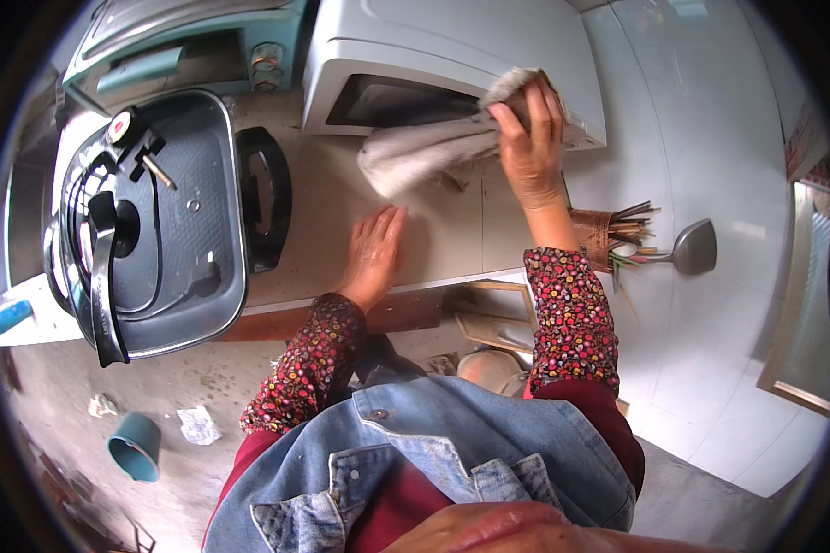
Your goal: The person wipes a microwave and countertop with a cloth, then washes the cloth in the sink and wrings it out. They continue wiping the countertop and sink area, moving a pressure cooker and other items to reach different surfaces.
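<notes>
My right hand point(533, 152) is closed round a pale, crumpled cloth point(431, 150) and holds it up by the front of a white microwave point(452, 46). The cloth's loose end hangs to the left, smeared by motion, over the counter. My left hand point(374, 252) lies flat on the beige counter point(327, 189) near its front edge, fingers stretched out and holding nothing. Left of that hand stands a dark electric pan point(189, 221) with a black side handle; a glass lid, a cord and a plug with a dial lie in it.
A teal toaster oven point(171, 64) stands at the back left. Chopsticks and a spatula point(694, 249) stick out of a brown holder point(590, 235) at the counter's right, by the white tiled wall. On the floor are a teal bin point(135, 448) and a crumpled white plastic piece point(197, 425).
</notes>
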A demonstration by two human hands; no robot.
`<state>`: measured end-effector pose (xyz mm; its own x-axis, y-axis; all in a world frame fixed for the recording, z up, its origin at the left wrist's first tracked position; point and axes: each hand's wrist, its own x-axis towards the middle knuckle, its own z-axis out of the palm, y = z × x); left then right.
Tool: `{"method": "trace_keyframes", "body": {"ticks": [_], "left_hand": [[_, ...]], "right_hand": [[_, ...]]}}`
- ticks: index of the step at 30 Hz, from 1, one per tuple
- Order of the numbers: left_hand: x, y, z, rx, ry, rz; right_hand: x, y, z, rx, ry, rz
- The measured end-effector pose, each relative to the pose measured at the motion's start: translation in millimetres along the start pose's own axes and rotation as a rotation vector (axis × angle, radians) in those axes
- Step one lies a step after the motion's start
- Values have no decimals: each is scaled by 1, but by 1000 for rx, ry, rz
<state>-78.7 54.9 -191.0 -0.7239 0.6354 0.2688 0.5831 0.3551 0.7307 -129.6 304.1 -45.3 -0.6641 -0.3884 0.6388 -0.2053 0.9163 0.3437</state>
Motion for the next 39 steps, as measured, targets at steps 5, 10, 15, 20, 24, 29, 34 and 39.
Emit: {"method": "trace_keyframes", "body": {"ticks": [5, 10, 15, 20, 24, 29, 34, 39], "left_hand": [[4, 3, 0, 32, -32, -21], [2, 5, -2, 72, -35, -28], [2, 6, -4, 91, -71, -22], [4, 7, -6, 130, -64, 13], [1, 1, -10, 123, -65, 20], [2, 3, -1, 79, -82, 33], [-3, -4, 1, 116, -128, -4], [-6, -17, 10, -205, -113, -102]], "right_hand": [[-61, 55, -19, -49, -17, 198], [-84, 63, -22, -50, 100, 446], [-105, -20, 45, 137, 272, 966], [-129, -76, 62, 107, -24, 765], [-130, -42, 35, 185, -108, 770], [-116, -43, 70, -126, -436, 861], [-41, -131, 96, 121, -91, 613], [14, -183, 105, 530, -133, 255]]}}
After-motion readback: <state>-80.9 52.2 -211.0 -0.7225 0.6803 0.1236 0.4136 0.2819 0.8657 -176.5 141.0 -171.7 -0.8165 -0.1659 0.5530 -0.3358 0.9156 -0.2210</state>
